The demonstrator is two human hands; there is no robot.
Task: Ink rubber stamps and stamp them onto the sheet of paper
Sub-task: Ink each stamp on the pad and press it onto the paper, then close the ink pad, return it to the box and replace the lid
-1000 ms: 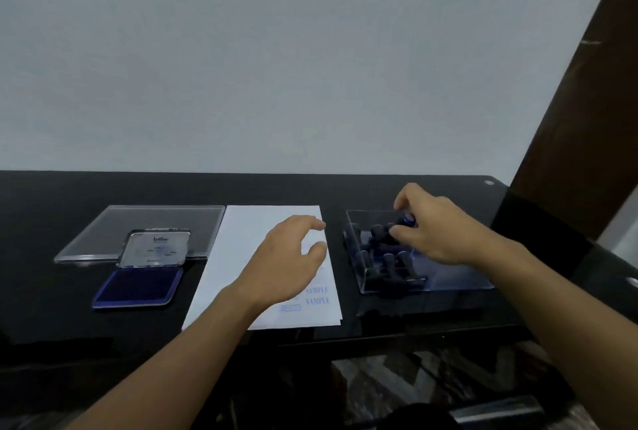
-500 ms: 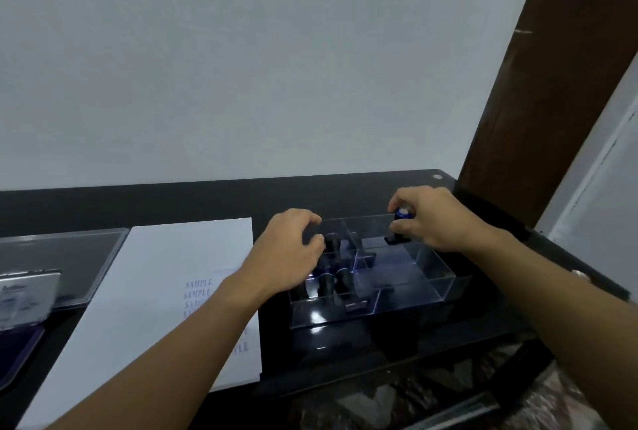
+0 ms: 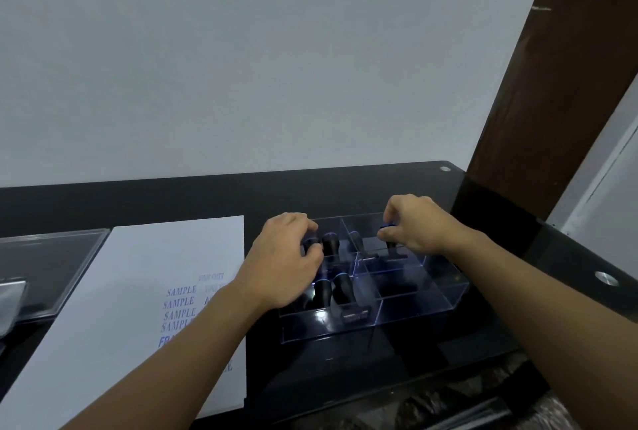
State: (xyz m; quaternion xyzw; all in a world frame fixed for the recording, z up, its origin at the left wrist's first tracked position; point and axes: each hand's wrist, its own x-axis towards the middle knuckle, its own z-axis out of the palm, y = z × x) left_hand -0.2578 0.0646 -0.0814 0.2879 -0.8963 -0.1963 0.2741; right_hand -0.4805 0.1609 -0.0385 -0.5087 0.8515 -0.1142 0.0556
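A clear acrylic box (image 3: pixel 431 302) with compartments sits on the black table and holds several black-handled rubber stamps (image 3: pixel 340 286). My right hand (image 3: pixel 414 226) pinches the blue-ringed handle of a stamp (image 3: pixel 392 246) standing in the back right compartment. My left hand (image 3: pixel 286 257) curls over the box's left side, its fingers closed around the handle of a stamp (image 3: pixel 310 243) there. The white sheet of paper (image 3: pixel 138 291) lies left of the box, with blue "SAMPLE" prints partly hidden under my left forearm.
A clear flat lid (image 3: pixel 51 267) lies at the far left, with the edge of the ink pad case (image 3: pixel 10 298) just inside the frame. A brown door frame (image 3: pixel 552 84) rises at the right. The table's front edge runs close below the box.
The view has swung right and closer to the box. My left hand moved from above the paper onto the stamps at the box's left. My right hand has kept its pinch on its stamp.
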